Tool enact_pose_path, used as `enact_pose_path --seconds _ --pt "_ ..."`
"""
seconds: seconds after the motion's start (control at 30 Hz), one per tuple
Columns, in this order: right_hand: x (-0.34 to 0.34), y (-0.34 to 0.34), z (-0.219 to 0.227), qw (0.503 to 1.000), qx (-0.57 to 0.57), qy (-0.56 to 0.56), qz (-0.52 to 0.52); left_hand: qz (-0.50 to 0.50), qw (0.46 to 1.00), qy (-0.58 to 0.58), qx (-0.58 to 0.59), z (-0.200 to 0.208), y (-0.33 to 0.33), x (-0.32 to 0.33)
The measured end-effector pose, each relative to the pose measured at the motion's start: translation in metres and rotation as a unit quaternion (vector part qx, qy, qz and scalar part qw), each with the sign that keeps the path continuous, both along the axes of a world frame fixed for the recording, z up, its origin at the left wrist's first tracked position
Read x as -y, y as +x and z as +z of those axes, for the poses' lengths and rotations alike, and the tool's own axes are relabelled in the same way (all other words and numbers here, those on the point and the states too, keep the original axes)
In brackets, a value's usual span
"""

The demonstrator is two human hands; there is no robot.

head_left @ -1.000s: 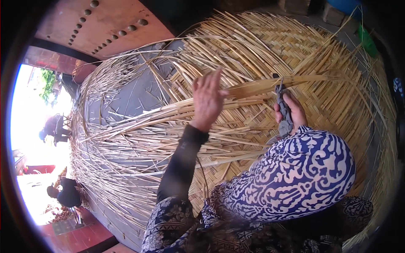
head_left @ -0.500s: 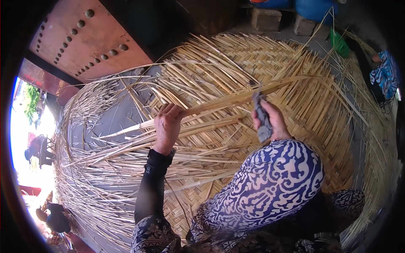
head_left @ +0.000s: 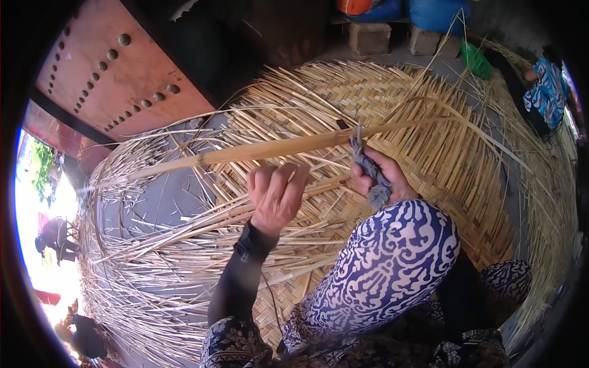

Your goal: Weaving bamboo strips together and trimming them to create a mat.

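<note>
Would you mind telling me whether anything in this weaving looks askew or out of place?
One long bamboo strip lies raised across the woven mat instead of flat in the weave, gripped by the right hand. The left hand is below it.

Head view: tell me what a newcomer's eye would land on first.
A huge woven mat of pale bamboo strips fills the middle, its unwoven ends fanning out loose at the left. Across it runs one long strip, lifted above the weave; the right hand meets it with a grey cloth-wrapped tool, and the left hand is raised just under it. A rust-red studded door stands at upper left.
</note>
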State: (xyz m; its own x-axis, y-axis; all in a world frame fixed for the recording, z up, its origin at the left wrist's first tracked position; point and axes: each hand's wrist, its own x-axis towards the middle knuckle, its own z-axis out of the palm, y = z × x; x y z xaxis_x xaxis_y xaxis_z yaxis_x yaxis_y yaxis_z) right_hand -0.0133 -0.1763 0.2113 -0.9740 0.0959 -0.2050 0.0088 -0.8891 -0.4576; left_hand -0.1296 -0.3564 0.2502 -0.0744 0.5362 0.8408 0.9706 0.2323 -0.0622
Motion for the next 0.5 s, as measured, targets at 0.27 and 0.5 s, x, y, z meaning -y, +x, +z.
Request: enact_pose_path --seconds 0.27,0.5 --pt "-0.002 -0.001 0.014 0.992 -0.118 0.016 0.033 -0.377 0.456 0.432 0.680 0.003 0.008 -0.011" --pt "-0.006 0.003 0.025 0.996 -0.087 -0.001 -0.028 -0.347 0.608 0.378 0.605 0.056 0.030 -0.027"
